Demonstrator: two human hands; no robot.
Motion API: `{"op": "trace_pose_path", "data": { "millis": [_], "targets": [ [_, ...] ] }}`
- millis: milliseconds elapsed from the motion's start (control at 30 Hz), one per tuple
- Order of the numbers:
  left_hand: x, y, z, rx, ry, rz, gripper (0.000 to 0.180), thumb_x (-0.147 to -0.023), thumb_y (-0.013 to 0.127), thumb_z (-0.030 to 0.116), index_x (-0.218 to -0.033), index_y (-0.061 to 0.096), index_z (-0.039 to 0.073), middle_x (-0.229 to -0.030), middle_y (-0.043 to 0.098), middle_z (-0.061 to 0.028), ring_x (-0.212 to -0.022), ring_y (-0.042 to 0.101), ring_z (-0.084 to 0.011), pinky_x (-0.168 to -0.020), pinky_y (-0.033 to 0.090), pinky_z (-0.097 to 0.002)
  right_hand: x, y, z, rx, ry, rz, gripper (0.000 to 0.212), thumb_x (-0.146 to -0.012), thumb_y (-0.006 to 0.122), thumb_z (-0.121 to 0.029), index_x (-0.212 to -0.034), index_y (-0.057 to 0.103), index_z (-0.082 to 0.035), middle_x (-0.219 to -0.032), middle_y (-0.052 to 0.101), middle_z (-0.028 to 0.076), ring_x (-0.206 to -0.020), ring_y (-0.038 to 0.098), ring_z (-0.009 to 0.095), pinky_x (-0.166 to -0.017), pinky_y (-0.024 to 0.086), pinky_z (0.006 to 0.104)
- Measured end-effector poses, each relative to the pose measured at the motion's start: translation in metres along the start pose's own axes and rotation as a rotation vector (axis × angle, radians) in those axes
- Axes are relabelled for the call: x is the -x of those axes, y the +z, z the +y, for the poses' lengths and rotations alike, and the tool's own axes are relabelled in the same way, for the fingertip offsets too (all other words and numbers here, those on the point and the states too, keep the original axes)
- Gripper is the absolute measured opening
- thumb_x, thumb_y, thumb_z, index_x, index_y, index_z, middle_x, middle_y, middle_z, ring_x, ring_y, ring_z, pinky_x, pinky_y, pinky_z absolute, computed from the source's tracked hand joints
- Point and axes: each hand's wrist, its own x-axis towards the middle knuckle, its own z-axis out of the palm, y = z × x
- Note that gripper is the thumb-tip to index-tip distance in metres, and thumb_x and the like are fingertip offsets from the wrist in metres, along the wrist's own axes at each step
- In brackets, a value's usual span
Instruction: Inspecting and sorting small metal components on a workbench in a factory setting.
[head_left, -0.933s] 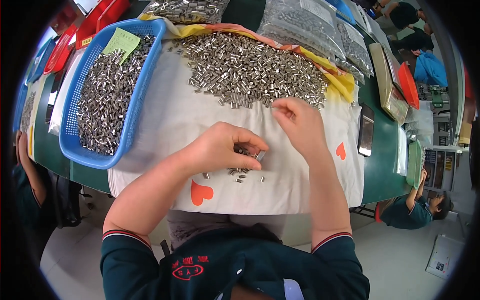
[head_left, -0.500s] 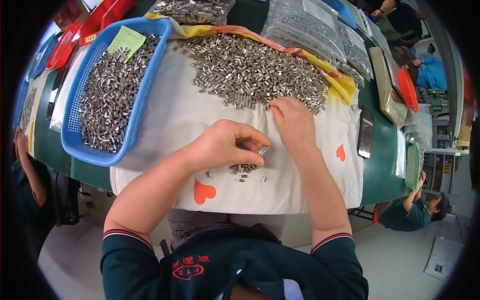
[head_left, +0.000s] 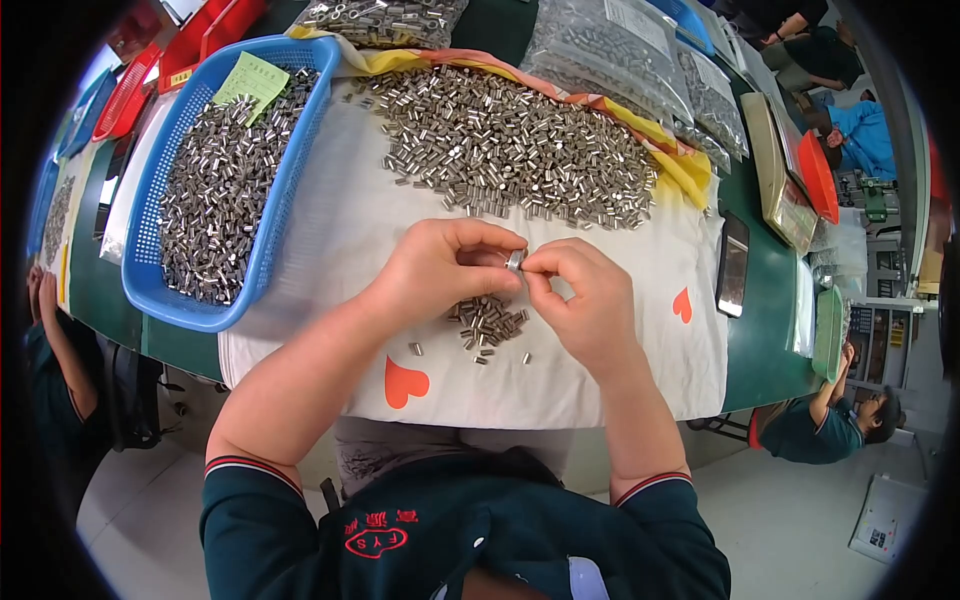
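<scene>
Between finger and thumb, my left hand (head_left: pixel 430 268) grips a small silvery metal ring-like part (head_left: pixel 515 261) over the white cloth (head_left: pixel 650 380). My right hand (head_left: pixel 595 305) meets it from the other side, thumb and forefinger pinched at the part; whatever they hold is hidden by the fingertips. Just under the hands lies a small pile of short metal cylinders (head_left: pixel 488 322), a few lying apart. Beyond them spreads a large heap of the same metal cylinders (head_left: pixel 510 150).
A blue basket (head_left: pixel 262 265) of metal cylinders with a green paper slip (head_left: pixel 252 84) stands at left. Plastic bags of metal parts (head_left: pixel 605 55) lie behind a yellow cloth edge (head_left: pixel 690 180). At right are a phone (head_left: pixel 731 266) and a co-worker (head_left: pixel 825 425).
My right hand has come back from the edge of the large heap to the metal part in my left hand. The left hand has shifted slightly up and left, uncovering more of the small pile.
</scene>
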Motion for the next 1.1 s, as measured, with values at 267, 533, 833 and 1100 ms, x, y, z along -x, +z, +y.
{"op": "trace_pose_path", "data": {
  "millis": [267, 533, 833, 1100],
  "targets": [
    [0.002, 0.001, 0.004, -0.015, -0.030, -0.006, 0.031, -0.072, 0.067, 0.003, -0.101, 0.058, -0.003, -0.084, 0.062, -0.0054, -0.077, 0.058, -0.0081, -0.068, 0.048, -0.0204, -0.002, -0.011, 0.002, -0.136, 0.059, -0.081, 0.014, -0.068, 0.063, -0.002, -0.081, 0.059, -0.002, -0.072, 0.059, 0.007, -0.063, 0.057, 0.018, -0.058, 0.046, 0.0259],
    [0.008, 0.003, 0.002, -0.366, 0.011, -0.177, 0.033, -0.066, 0.074, 0.012, -0.097, 0.063, 0.004, -0.078, 0.062, -0.0024, -0.071, 0.056, -0.0058, -0.066, 0.047, -0.0211, -0.024, -0.013, 0.022, 0.008, 0.306, -0.100, 0.011, -0.073, 0.061, -0.009, -0.081, 0.060, -0.003, -0.070, 0.056, 0.005, -0.060, 0.051, 0.014, -0.058, 0.042, 0.0249],
    [0.004, 0.001, -0.002, -0.209, 0.007, -0.128, 0.031, -0.068, 0.072, 0.009, -0.097, 0.061, 0.002, -0.078, 0.061, -0.0012, -0.071, 0.055, -0.0058, -0.067, 0.047, -0.0203, -0.025, 0.019, 0.028, 0.365, 0.196, -0.082, 0.006, -0.068, 0.060, -0.008, -0.071, 0.058, -0.004, -0.070, 0.056, 0.011, -0.066, 0.055, 0.027, -0.060, 0.044, 0.0361],
    [0.000, 0.002, 0.001, 0.143, -0.021, 0.022, 0.031, -0.072, 0.067, 0.002, -0.100, 0.058, -0.002, -0.087, 0.060, -0.0058, -0.077, 0.057, -0.0088, -0.071, 0.048, -0.0212, -0.002, -0.003, 0.010, -0.273, 0.325, -0.020, 0.007, -0.069, 0.060, 0.000, -0.075, 0.058, -0.003, -0.070, 0.058, 0.005, -0.062, 0.056, 0.014, -0.058, 0.046, 0.0255]
  ]
}}
